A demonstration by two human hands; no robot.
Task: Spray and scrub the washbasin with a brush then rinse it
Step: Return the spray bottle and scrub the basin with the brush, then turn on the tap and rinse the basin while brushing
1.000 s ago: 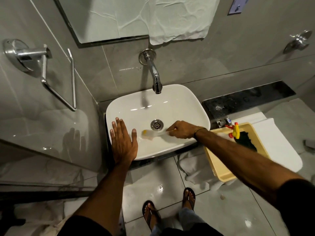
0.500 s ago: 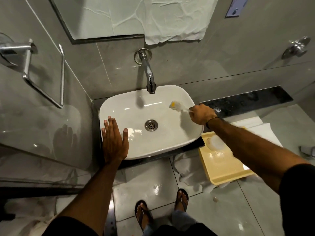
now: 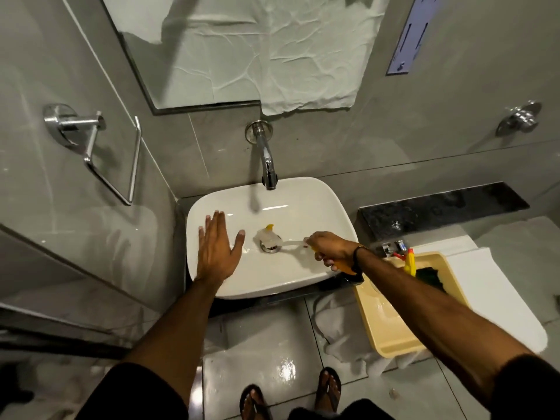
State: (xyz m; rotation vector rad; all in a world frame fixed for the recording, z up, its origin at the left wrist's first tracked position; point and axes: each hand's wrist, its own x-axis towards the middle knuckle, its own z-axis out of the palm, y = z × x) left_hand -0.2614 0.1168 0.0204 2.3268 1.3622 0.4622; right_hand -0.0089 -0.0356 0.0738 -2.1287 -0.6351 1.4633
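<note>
A white washbasin (image 3: pixel 306 207) sits below a chrome wall tap (image 3: pixel 266 159). My right hand (image 3: pixel 328 248) grips the handle of a brush (image 3: pixel 274 237) with a yellow tip and pale bristles. The bristle end lies over the metal drain (image 3: pixel 269 247) in the middle of the bowl. My left hand (image 3: pixel 218 248) rests flat, fingers spread, on the basin's left inner side and front rim. No water runs from the tap.
A yellow tub (image 3: pixel 385 325) stands on white cloth to the right, holding a yellow and red spray bottle (image 3: pixel 409 263) and a dark green pad (image 3: pixel 428 275). A chrome towel ring (image 3: pixel 100 153) juts from the left wall. A paper-covered mirror (image 3: pixel 257 47) hangs above. My sandalled feet stand on wet floor tiles.
The brush went from the basin's front left to its back right, and now lies over the drain in the middle. My left hand stayed on the left rim.
</note>
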